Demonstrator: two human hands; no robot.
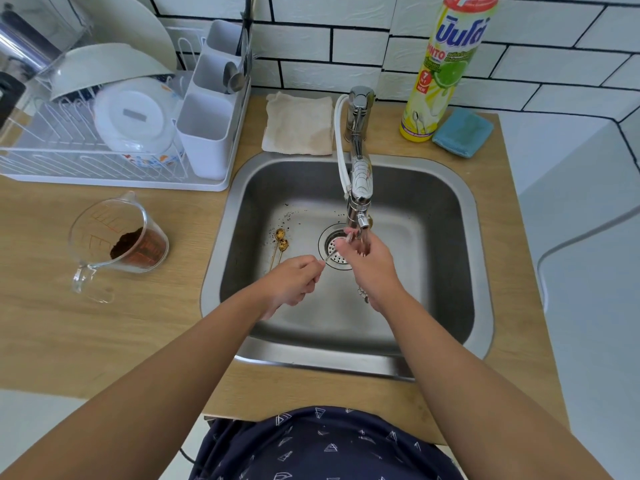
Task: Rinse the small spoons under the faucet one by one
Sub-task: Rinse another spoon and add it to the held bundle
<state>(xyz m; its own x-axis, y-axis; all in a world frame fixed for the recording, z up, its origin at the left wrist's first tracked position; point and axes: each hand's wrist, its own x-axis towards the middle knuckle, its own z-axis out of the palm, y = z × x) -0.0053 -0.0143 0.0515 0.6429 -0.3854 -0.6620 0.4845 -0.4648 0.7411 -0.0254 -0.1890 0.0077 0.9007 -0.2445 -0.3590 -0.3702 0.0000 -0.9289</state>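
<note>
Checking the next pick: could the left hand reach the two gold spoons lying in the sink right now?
Probably yes. The gold spoons lie on the sink floor just beyond the left hand, nothing between; but it is pinching the spoon handle being rinsed.

Bright, even daylight; wide-angle edge distortion.

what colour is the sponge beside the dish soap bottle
Blue sponge, by the yellow-green dish soap bottle; head view.

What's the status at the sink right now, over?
Left hand pinches spoon handle; right hand rubs its bowl under faucet. Two gold spoons wait in sink. Nothing blocking.
</note>
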